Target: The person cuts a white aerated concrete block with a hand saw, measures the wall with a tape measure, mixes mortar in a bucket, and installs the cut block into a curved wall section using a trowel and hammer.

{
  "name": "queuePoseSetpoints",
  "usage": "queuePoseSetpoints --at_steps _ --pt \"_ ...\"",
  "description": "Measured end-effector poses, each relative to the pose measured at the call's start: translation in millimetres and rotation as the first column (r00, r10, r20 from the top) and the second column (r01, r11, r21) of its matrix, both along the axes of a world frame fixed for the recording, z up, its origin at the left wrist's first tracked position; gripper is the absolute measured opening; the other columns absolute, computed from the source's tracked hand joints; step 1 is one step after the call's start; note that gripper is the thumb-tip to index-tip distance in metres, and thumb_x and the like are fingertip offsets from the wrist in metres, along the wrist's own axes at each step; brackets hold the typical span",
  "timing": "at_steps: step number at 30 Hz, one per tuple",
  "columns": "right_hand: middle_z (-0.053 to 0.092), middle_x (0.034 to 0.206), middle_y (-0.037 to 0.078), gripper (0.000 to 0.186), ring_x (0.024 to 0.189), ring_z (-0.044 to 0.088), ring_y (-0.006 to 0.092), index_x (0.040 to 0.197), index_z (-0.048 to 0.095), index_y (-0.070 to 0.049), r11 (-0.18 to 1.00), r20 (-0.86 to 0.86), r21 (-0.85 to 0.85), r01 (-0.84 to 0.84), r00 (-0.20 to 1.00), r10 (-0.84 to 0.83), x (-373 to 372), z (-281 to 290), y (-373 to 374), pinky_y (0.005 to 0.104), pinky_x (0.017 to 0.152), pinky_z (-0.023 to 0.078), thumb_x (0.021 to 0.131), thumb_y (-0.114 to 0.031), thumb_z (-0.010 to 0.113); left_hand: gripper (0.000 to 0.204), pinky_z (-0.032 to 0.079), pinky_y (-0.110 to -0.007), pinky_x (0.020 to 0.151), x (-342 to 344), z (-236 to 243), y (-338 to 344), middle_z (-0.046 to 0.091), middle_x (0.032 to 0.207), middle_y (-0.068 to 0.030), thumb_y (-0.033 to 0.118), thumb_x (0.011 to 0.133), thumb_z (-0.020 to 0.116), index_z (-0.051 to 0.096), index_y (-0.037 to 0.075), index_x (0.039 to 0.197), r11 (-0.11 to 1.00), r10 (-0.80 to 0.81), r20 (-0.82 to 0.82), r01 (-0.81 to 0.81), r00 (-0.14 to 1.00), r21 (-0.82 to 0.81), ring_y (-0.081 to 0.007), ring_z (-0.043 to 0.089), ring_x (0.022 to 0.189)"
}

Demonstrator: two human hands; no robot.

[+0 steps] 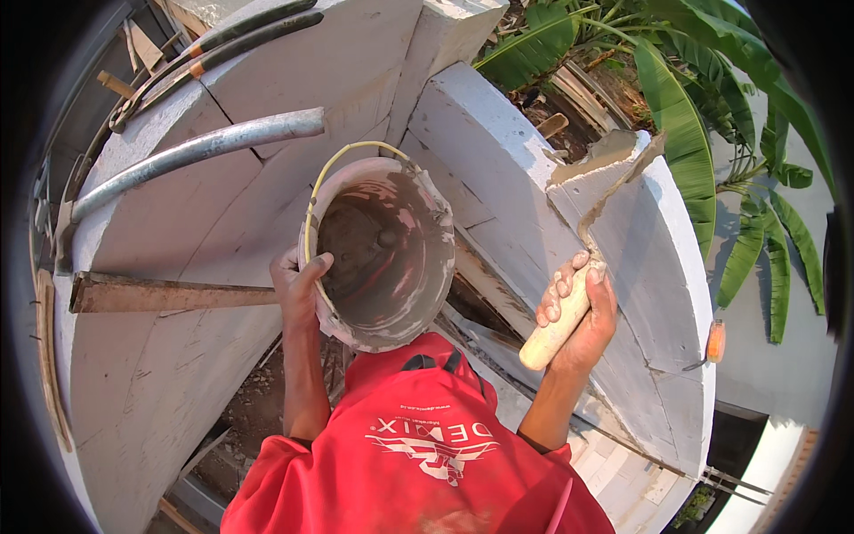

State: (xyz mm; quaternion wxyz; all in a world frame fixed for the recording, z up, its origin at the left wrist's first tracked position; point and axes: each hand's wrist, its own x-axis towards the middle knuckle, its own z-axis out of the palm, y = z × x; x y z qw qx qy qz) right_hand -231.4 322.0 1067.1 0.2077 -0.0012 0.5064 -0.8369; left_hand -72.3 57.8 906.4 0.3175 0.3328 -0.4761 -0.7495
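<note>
A: What is in the bucket [382, 254]?

B: From the head camera, it is a round, mortar-smeared bucket tipped toward the person, with a thin yellow handle [329, 169] arched over its rim. Grey wet mortar clings to its bottom and inner wall; it looks nearly scraped out.

A: And the hands?

B: The left hand [298, 285] is closed on the bucket's rim, thumb hooked over the edge. The right hand [578, 307] is wrapped tight round the pale wooden handle of a trowel [605, 191], whose flat blade carries a layer of grey mortar and rests on top of the white block wall [525, 169].

A: What else is around?

B: 1 grey metal pipe [196, 151] lies across the blocks at the left, 2 dark rods [240, 36] above it, and a rough wooden plank [169, 294] runs toward the left hand. Banana leaves [694, 116] hang beyond the wall on the right. The person's red shirt [418, 445] fills the lower middle and hides what is beneath the bucket.

A: Textures?

B: The blocks are chalky and smooth-cut, the pipe dull and splashed.
</note>
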Motion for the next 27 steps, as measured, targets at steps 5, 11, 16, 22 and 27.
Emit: queuePoseSetpoints --at_steps 5,11,16,22,27 --pt "0.053 0.08 0.006 0.034 0.055 0.054 0.0114 0.116 0.052 -0.002 0.975 -0.046 0.116 -0.192 0.979 0.198 -30.6 -44.5 -18.3 0.0238 0.04 0.044 0.102 -0.032 0.059 0.023 0.03 -0.026 0.06 2.5 -7.3 -2.6 0.045 0.073 0.0063 0.003 0.075 0.072 0.052 0.008 0.067 1.0 0.007 0.024 -0.006 1.0 -0.02 -0.0057 0.039 0.066" --pt "0.048 0.077 0.002 0.051 0.062 0.051 0.0094 0.12 0.053 -0.005 0.814 0.084 -0.556 -0.166 0.964 0.254 -100.9 -193.5 -45.0 0.0217 0.043 0.047 0.102 -0.053 0.054 0.018 0.031 -0.025 0.061 8.6 -8.3 -3.6 0.045 0.074 0.0061 0.002 0.075 0.071 0.054 0.007 0.07 0.995 0.056 0.027 -0.054 0.998 -0.085 -0.0066 0.039 0.066" --pt "0.053 0.066 0.001 0.054 0.042 0.045 0.0101 0.111 0.056 -0.007 0.74 0.17 -0.659 -0.131 0.933 0.316 -64.7 -305.7 -15.2 0.0219 0.039 0.042 0.1 -0.06 0.051 0.014 0.031 -0.025 0.063 9.1 -3.7 -2.9 0.047 0.076 0.0065 0.003 0.075 0.071 0.058 0.005 0.074 0.994 0.072 0.057 -0.067 0.996 -0.085 -0.0064 0.04 0.068" --pt "0.056 0.07 0.005 0.054 0.046 0.05 0.0126 0.111 0.06 -0.004 0.903 0.242 -0.176 -0.393 0.872 0.426 -27.5 -250.7 53.1 0.0265 0.043 0.045 0.095 -0.055 0.064 0.018 0.031 -0.026 0.062 9.5 1.8 -1.7 0.048 0.075 0.0062 0.006 0.075 0.073 0.056 0.006 0.071 0.994 0.081 0.041 -0.077 0.996 -0.082 -0.006 0.04 0.067" --pt "0.058 0.074 0.006 0.04 0.062 0.057 0.0162 0.112 0.064 0.001 0.424 -0.038 0.618 -0.662 0.513 0.857 -35.2 -136.8 34.1 0.0318 0.059 0.05 0.091 -0.031 0.072 0.023 0.031 -0.027 0.061 8.1 15.4 -13.0 0.049 0.074 0.0061 0.008 0.076 0.075 0.053 0.008 0.066 0.979 -0.056 0.11 0.076 0.992 -0.189 -0.0058 0.039 0.067"
